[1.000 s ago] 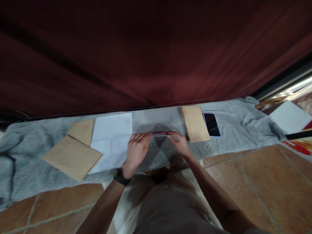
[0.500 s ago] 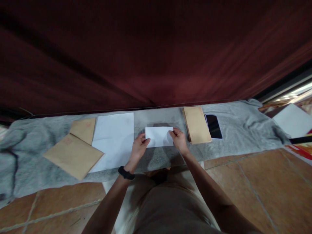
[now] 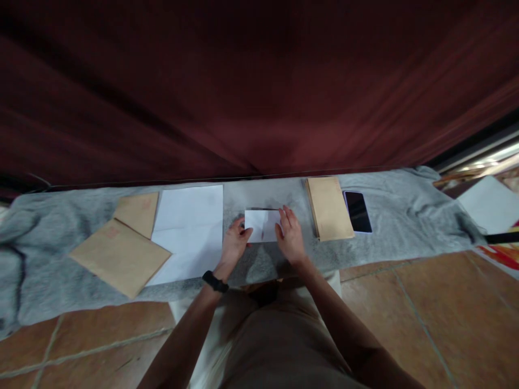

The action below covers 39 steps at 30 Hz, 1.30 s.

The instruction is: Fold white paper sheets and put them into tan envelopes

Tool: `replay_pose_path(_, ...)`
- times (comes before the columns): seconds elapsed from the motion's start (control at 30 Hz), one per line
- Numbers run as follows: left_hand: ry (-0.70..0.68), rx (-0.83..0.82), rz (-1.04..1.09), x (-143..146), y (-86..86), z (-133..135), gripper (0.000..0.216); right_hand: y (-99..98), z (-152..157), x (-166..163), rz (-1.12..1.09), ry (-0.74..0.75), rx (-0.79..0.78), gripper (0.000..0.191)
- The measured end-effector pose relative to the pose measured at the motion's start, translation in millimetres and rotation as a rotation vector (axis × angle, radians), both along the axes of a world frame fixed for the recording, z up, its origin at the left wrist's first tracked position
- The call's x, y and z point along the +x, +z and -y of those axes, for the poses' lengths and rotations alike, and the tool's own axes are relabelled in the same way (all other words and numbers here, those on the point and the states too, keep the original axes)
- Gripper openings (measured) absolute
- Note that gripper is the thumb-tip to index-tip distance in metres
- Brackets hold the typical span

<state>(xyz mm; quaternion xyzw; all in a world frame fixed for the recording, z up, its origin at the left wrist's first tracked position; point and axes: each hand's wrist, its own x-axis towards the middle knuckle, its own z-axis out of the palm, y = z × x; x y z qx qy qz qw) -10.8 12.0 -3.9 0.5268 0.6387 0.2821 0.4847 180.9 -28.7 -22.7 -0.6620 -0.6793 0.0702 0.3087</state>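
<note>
A small folded white paper (image 3: 263, 226) is in front of me, low over the grey cloth. My left hand (image 3: 236, 239) pinches its left edge, thumb on top and fingers at the side. Over the right end of the paper, my right hand (image 3: 290, 235) lies with its fingers stretched out, covering that edge. To the left is a larger stack of white sheets (image 3: 190, 232), with two brown envelopes (image 3: 121, 256) partly on and beside it. A pile of brown envelopes (image 3: 330, 209) sits right of my right hand.
A phone (image 3: 357, 212) with a pale purple edge lies beside the envelope pile. The grey cloth (image 3: 397, 210) covers a narrow surface along a dark red curtain (image 3: 259, 97). Tiled floor (image 3: 397, 308) shows below; a white sheet (image 3: 492, 205) is at far right.
My right hand has gone from pinching the paper's right edge to lying over it with fingers extended. The paper shows less width now. My left hand stays at the left edge.
</note>
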Motion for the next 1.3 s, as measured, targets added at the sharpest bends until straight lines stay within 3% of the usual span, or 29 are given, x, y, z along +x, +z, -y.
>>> replay_pose_path(0.13,-0.047,0.041,-0.108,-1,5.2,-1,0.048,-3.2,6,-19,0.086,0.151,-0.087,0.049)
replay_pose_path(0.6,-0.175,0.481,-0.826,8,7.4,29,0.038,-6.1,11,-28,0.19,0.118,-0.144,0.051)
replay_pose_path(0.77,-0.37,0.664,-0.705,22,-0.8,28,0.045,-8.4,12,-27,0.207,0.14,-0.169,0.052)
replay_pose_path(0.9,-0.483,0.644,-0.658,33,-9.7,21,0.056,-11.8,12,-25,0.225,0.149,-0.176,0.056)
replay_pose_path(1.3,-0.471,0.606,-0.754,27,-13.5,26,0.061,-12.0,11,-22,0.181,0.081,-0.151,0.054)
